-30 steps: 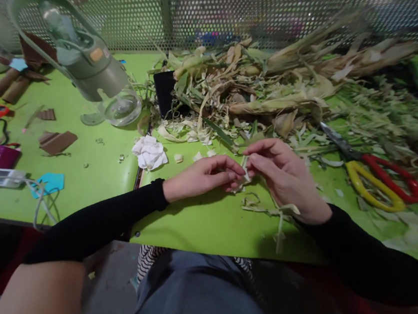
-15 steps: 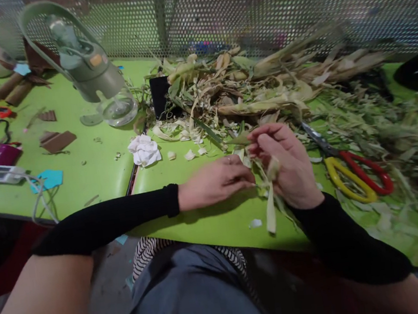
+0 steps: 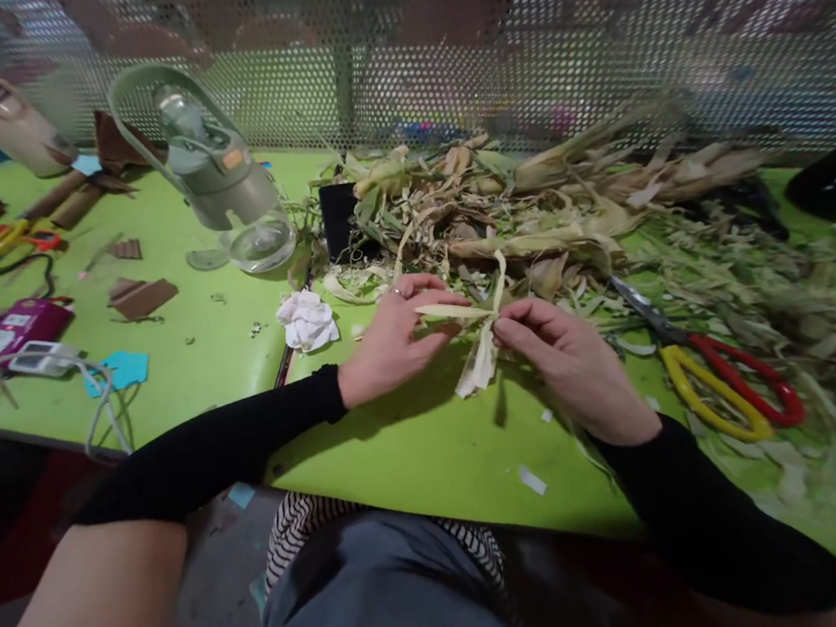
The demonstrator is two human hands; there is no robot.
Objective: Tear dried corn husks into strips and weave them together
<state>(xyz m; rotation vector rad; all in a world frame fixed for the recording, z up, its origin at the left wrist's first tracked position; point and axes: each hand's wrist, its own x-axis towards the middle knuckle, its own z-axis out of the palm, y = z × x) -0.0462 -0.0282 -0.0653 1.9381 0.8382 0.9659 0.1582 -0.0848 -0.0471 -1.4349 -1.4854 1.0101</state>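
Between thumb and fingertips my right hand [image 3: 570,361] pinches a pale corn husk strip [image 3: 478,367], tied or crossed at its middle, with ends sticking up, leftward and down. My left hand [image 3: 398,341] reaches toward it from the left, fingers stretched and apart. One husk end lies against or just beside its fingers; I cannot tell whether they touch. Beyond both hands lies a heap of dried corn husks [image 3: 481,201]. Scissors [image 3: 694,352] with a red and a yellow handle loop rest to the right of my right hand.
A clear-based water bottle [image 3: 221,175] stands at the back left. Crumpled white tissue [image 3: 305,321] sits beside my left hand. A purple box [image 3: 19,329] with a white cable lies far left. Husk shreds [image 3: 775,263] cover the right side. A perforated metal screen [image 3: 420,62] borders the table's back.
The husk strip has come up into plain view between my hands, held at its middle. My left hand has moved up and left, and its fingers have spread. The camera view has tilted slightly.
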